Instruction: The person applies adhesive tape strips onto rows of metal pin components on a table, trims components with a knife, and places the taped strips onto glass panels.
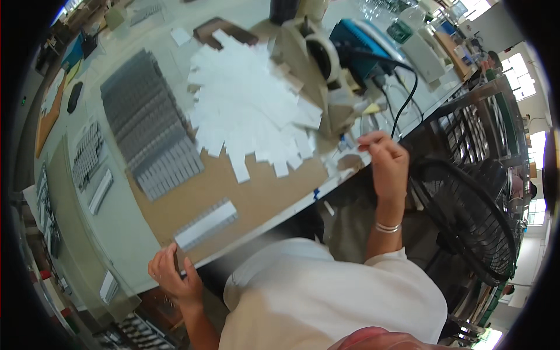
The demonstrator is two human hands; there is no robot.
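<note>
A long white strip [205,225] lies over a row of small grey pieces on a brown board [265,189] near the table's front edge. My left hand [175,273] is at the strip's lower left end, thumb and forefinger apart, a fingertip beside the board's corner. Off the table's right front edge, my right hand [385,160] is raised with its fingers curled together in a pinch; whatever they hold is too small to tell. Beyond the strip spreads a heap of white strips [251,99]. Left of it, rows of grey pieces [146,119] lie stacked and overlapping.
A tape roll on a dispenser [322,57] and a blue device [357,44] with black cables stand at the back right. A black fan [466,219] is right of me. More grey pieces [88,153] and a white-topped row [101,191] lie on the left.
</note>
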